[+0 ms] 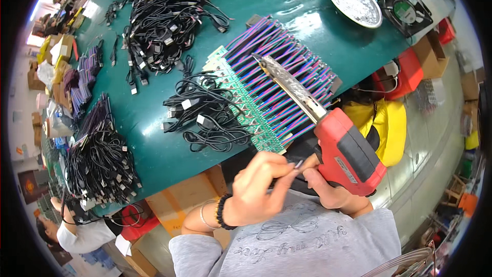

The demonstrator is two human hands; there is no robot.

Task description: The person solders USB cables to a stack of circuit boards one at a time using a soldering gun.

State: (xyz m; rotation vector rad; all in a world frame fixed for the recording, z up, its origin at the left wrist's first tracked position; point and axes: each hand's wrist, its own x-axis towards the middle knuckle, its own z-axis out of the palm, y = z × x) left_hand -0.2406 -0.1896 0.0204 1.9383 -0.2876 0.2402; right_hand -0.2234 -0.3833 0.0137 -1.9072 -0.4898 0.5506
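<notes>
My right hand [330, 189] is wrapped round the handle of a red and black soldering gun [353, 156]. Its long metal barrel and tip point up and to the left, over a row of wires [287, 66] in purple, blue, red and black. My left hand [264, 187] is closed in a pinch, its fingertips meeting those of my right hand. A small pale piece shows between them, too small to name. Beyond my hands lies a strip of green circuit boards [248, 110], with the wires on its right. Coiled black cables [207, 110] lie against its left side.
More black cables [166, 23] are heaped at the table's back, and another bundle [100, 159] hangs over its left edge. A metal bowl [354, 3] and a black fan [406, 10] stand back right. A yellow bag [392, 131] sits at right. Another person [84, 233] is at lower left.
</notes>
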